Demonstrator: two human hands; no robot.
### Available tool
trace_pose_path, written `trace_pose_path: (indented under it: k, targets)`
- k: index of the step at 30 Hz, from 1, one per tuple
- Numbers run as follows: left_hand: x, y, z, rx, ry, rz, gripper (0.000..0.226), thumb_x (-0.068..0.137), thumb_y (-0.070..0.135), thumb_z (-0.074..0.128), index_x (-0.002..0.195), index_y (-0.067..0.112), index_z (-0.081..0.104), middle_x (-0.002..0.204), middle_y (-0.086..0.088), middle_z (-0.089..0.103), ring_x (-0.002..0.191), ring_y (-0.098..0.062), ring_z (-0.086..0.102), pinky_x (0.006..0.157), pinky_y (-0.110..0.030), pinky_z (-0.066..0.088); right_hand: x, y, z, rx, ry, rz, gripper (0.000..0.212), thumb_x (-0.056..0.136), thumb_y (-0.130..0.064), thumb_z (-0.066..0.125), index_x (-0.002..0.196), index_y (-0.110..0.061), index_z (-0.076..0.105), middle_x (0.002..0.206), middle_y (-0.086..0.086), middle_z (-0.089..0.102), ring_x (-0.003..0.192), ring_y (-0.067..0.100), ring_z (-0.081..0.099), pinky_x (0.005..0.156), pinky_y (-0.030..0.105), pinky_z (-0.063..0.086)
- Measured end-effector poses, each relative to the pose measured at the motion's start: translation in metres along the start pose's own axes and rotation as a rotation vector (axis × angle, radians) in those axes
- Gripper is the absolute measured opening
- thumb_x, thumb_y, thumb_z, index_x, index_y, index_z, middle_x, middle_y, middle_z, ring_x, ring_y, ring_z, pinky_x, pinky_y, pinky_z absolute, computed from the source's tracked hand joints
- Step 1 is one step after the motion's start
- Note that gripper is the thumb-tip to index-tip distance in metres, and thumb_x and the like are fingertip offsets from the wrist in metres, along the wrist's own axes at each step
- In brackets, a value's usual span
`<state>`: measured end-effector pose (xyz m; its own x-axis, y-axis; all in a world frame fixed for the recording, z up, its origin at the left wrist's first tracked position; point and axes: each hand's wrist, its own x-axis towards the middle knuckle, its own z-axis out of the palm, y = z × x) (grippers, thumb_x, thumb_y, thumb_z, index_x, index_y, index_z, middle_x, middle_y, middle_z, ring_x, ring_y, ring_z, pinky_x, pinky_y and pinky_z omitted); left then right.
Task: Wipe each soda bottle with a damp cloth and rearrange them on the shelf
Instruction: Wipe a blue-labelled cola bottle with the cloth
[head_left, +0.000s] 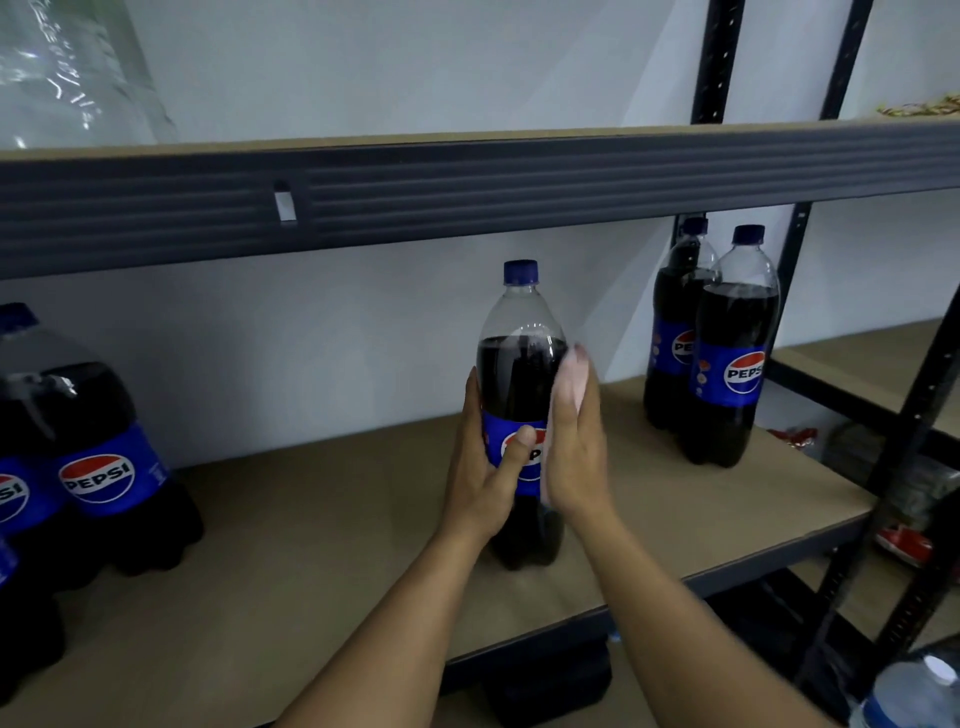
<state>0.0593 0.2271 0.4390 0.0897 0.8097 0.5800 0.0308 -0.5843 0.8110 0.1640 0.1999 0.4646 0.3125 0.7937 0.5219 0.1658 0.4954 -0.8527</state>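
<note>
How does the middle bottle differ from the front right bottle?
The middle bottle stands alone, left hand gripping it, right hand flat against it; the front right bottle is untouched, beside another bottle. The middle label is partly covered; the right label is uncovered. Both are upright, blue-capped.

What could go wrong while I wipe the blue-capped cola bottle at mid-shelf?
The dark plastic cola bottle with the blue label stands fairly near the front edge of the brown board shelf. A sideways push from the right hand with the pale pink cloth could tip it off. Only the left hand grips it, at the label, which may turn slippery once damp.
</note>
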Motion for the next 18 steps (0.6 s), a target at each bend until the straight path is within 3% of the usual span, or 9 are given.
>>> trace_pose_path:
  k: [2, 4, 6, 9, 11, 13, 15, 18]
  targets:
    - [0.001, 0.002, 0.002, -0.014, 0.000, 0.031, 0.085, 0.095, 0.073, 0.050, 0.163, 0.030, 0.022, 0.161, 0.020, 0.040, 0.150, -0.008, 0.040, 0.121, -0.032, 0.036, -0.031, 0.033, -0.001, 0.019, -0.004, 0.035, 0.061, 0.105, -0.066, 0.038, 0.160, -0.041, 0.032, 0.155, -0.025, 0.048, 0.141, -0.008, 0.045, 0.114, 0.029, 0.044]
    - [0.000, 0.002, 0.005, -0.066, 0.003, 0.008, 0.088, 0.096, 0.073, 0.049, 0.165, 0.027, 0.020, 0.163, 0.018, 0.039, 0.150, -0.009, 0.040, 0.122, -0.035, 0.037, -0.055, 0.057, -0.003, 0.034, -0.018, 0.071, 0.070, 0.103, -0.067, 0.044, 0.164, -0.034, 0.028, 0.159, -0.007, 0.047, 0.147, 0.015, 0.047, 0.120, 0.049, 0.041]
    - [0.000, 0.001, 0.006, -0.089, -0.003, -0.021, 0.089, 0.095, 0.072, 0.051, 0.165, 0.027, 0.019, 0.162, 0.018, 0.041, 0.147, -0.009, 0.044, 0.118, -0.034, 0.042, -0.066, 0.062, -0.005, 0.030, -0.030, 0.126, 0.078, 0.101, -0.069, 0.050, 0.165, -0.032, 0.025, 0.162, -0.003, 0.045, 0.149, 0.019, 0.045, 0.121, 0.055, 0.039]
    - [0.001, 0.004, 0.010, -0.008, -0.039, -0.009, 0.088, 0.096, 0.074, 0.047, 0.166, 0.029, 0.018, 0.161, 0.020, 0.041, 0.146, -0.007, 0.044, 0.117, -0.031, 0.041, -0.060, 0.042, -0.010, 0.069, -0.007, 0.133, 0.072, 0.102, -0.060, 0.052, 0.164, -0.034, 0.027, 0.160, -0.010, 0.047, 0.147, 0.010, 0.046, 0.121, 0.046, 0.041]
    - [0.001, 0.008, 0.015, 0.066, -0.077, 0.036, 0.088, 0.096, 0.075, 0.044, 0.166, 0.028, 0.017, 0.161, 0.024, 0.039, 0.148, -0.004, 0.040, 0.117, -0.024, 0.037, -0.042, 0.017, -0.018, 0.079, 0.052, 0.076, 0.071, 0.104, -0.053, 0.052, 0.166, -0.033, 0.023, 0.156, -0.027, 0.040, 0.141, -0.014, 0.039, 0.119, 0.023, 0.039]
    - [0.003, 0.008, 0.022, 0.108, -0.150, 0.049, 0.085, 0.098, 0.072, 0.046, 0.166, 0.031, 0.016, 0.162, 0.022, 0.038, 0.149, -0.005, 0.040, 0.121, -0.032, 0.037, -0.015, -0.016, -0.031, 0.087, 0.124, 0.022, 0.070, 0.107, -0.049, 0.049, 0.167, -0.030, 0.018, 0.145, -0.036, 0.036, 0.123, -0.035, 0.036, 0.104, 0.001, 0.037]
    - [0.003, 0.006, 0.028, 0.119, -0.234, 0.023, 0.081, 0.097, 0.069, 0.050, 0.165, 0.041, 0.015, 0.161, 0.019, 0.042, 0.145, -0.007, 0.046, 0.119, -0.046, 0.042, 0.012, -0.049, -0.051, 0.065, 0.153, -0.045, 0.059, 0.108, -0.040, 0.049, 0.163, -0.030, 0.028, 0.137, -0.023, 0.050, 0.110, -0.028, 0.050, 0.094, 0.004, 0.046]
    - [0.003, 0.007, 0.033, 0.141, -0.329, -0.011, 0.077, 0.093, 0.071, 0.052, 0.160, 0.056, 0.015, 0.151, 0.027, 0.049, 0.134, -0.001, 0.055, 0.112, -0.042, 0.050, 0.043, -0.089, -0.087, -0.055, 0.144, -0.138, 0.036, 0.109, -0.027, 0.056, 0.144, -0.026, 0.049, 0.113, -0.003, 0.061, 0.085, -0.007, 0.060, 0.075, 0.015, 0.053]
